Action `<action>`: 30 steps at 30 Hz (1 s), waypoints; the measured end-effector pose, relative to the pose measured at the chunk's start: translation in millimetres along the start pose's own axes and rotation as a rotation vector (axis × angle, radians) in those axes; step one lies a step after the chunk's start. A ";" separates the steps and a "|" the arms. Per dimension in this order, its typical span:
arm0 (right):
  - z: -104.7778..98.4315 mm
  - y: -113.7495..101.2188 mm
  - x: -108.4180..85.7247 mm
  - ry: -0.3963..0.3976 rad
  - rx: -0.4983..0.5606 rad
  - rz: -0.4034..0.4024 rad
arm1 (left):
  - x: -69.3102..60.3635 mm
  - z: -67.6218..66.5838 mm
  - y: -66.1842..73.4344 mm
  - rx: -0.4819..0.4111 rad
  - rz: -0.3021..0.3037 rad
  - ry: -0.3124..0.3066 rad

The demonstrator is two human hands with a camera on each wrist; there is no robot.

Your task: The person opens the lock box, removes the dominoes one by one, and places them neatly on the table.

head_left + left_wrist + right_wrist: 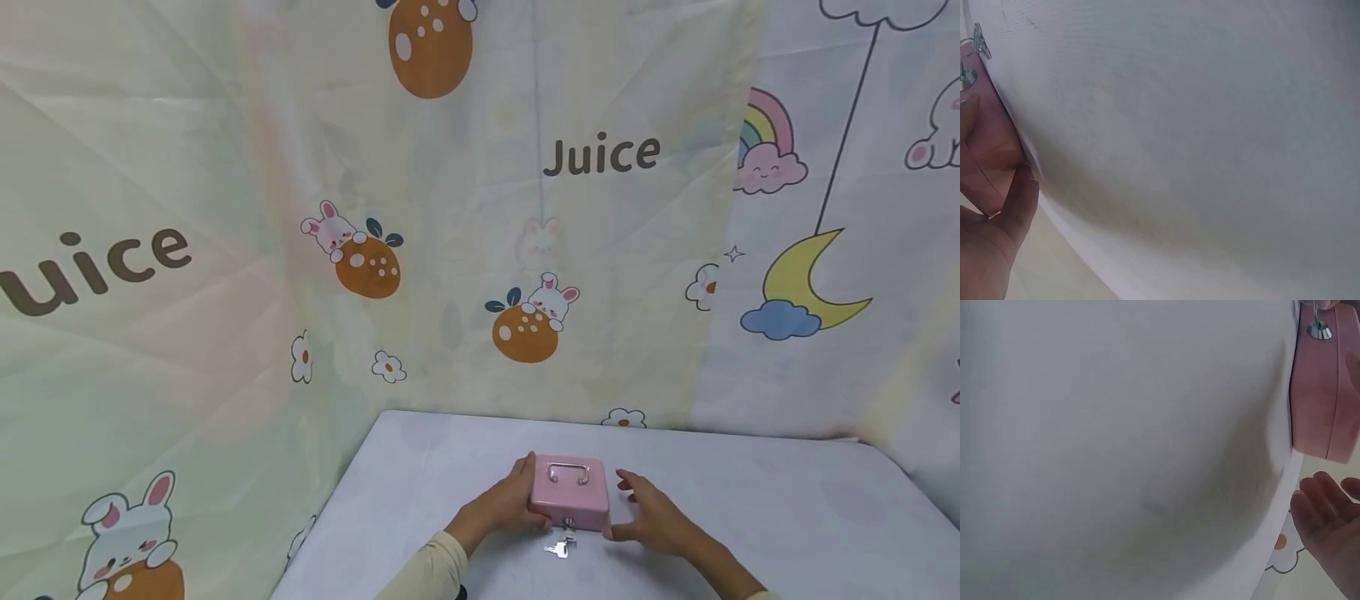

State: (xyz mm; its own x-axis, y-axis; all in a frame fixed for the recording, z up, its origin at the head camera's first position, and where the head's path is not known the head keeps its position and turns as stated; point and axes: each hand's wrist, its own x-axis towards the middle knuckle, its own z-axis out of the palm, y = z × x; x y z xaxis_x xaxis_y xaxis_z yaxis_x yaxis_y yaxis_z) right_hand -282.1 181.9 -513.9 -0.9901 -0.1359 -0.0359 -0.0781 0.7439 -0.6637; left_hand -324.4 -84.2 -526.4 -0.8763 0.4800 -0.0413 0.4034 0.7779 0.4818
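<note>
A pink metal cash box (566, 500) with a silver folding handle (568, 468) on its lid stands on the white table. A small bunch of keys (559, 547) hangs from the lock (568, 523) on its front. My left hand (508, 502) grips the box's left side, thumb at the front corner and fingers towards the back. On the other side my right hand (654, 515) is spread, its thumb by the front right corner. In the right wrist view its fingers (1325, 503) stand apart from the box. Whether that thumb touches the box I cannot tell.
The white-covered table (420, 467) stretches out around the box. Cloth curtains (465, 208) with rabbits and oranges hang behind and to the left. Another printed cloth (810, 375) hangs at the right.
</note>
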 end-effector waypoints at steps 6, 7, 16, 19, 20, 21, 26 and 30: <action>-0.6 -2.3 11.0 -0.034 -0.034 -0.046 | -1.6 -2.7 -0.9 -0.022 0.010 0.000; 0.5 -2.4 12.9 -0.039 -0.033 -0.041 | -1.9 -3.3 -0.9 -0.019 0.014 0.000; 10.7 -1.6 19.8 -0.068 0.005 -0.010 | -3.3 -9.4 -0.3 -0.035 0.107 -0.006; 10.2 -3.0 18.9 -0.059 -0.005 -0.028 | -3.6 -9.7 -1.0 -0.033 0.097 -0.010; 10.0 -3.6 18.9 -0.057 -0.008 -0.027 | -3.6 -9.8 -1.2 -0.032 0.096 -0.009; 9.6 -4.0 18.9 -0.056 -0.011 -0.028 | -3.6 -9.7 -1.5 -0.030 0.095 -0.008; 9.8 -2.8 18.8 -0.055 -0.004 -0.035 | -4.5 -8.8 -1.7 -0.018 0.083 -0.012; 10.5 -1.8 16.1 -0.049 0.006 -0.070 | -6.4 -8.6 -0.3 -0.011 0.066 -0.017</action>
State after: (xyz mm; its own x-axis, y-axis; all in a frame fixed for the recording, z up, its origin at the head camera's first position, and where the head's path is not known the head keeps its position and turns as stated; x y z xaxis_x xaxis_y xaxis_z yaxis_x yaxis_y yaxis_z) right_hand -296.6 171.5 -521.1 -0.9753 -0.2195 -0.0251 -0.1465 0.7276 -0.6701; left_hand -321.2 -91.1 -518.8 -0.8433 0.5369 -0.0242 0.4570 0.7400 0.4936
